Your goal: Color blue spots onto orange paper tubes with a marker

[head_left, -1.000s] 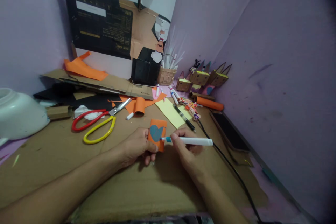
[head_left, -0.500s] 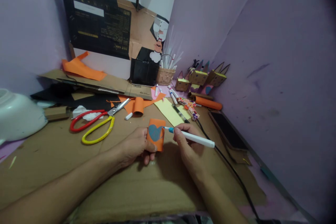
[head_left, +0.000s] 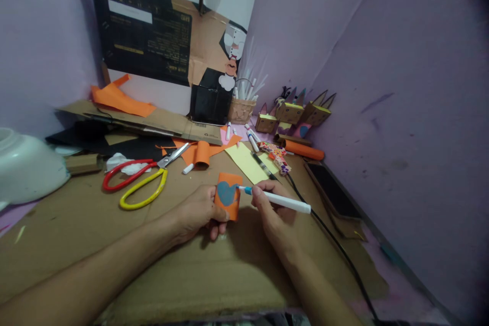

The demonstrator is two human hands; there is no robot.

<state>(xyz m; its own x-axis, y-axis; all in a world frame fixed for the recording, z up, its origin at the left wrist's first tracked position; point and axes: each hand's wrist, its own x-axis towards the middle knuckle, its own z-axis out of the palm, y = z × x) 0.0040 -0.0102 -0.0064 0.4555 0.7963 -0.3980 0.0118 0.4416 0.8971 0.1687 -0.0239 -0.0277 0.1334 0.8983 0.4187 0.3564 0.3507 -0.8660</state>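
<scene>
In the middle of the head view, my left hand [head_left: 204, 211] is closed on a small orange paper roll [head_left: 234, 182], thumb across its lower front. A blue-grey heart [head_left: 226, 194] is coloured on the side that faces me. My right hand [head_left: 273, 209] grips a white marker [head_left: 288, 201] with a blue collar, and its tip is at the heart's upper right edge. Behind the roll stands another orange paper roll [head_left: 202, 154], with a white marker cap [head_left: 188, 168] beside it. To the left lie scissors [head_left: 143, 183] with one red and one yellow handle.
Yellow paper [head_left: 244, 160] and a floral-patterned glue gun [head_left: 278, 158] lie behind my right hand; a black cable [head_left: 340, 244] runs forward from there. A phone [head_left: 332, 188] is at right, a pale bowl [head_left: 30, 168] at left. Cardboard animal heads [head_left: 290, 112] and a basket of markers [head_left: 242, 111] stand behind.
The marker tip has shifted slightly along the heart's upper right part, and the blue-grey colour there looks a little fuller. My left hand keeps its hold on the roll.
</scene>
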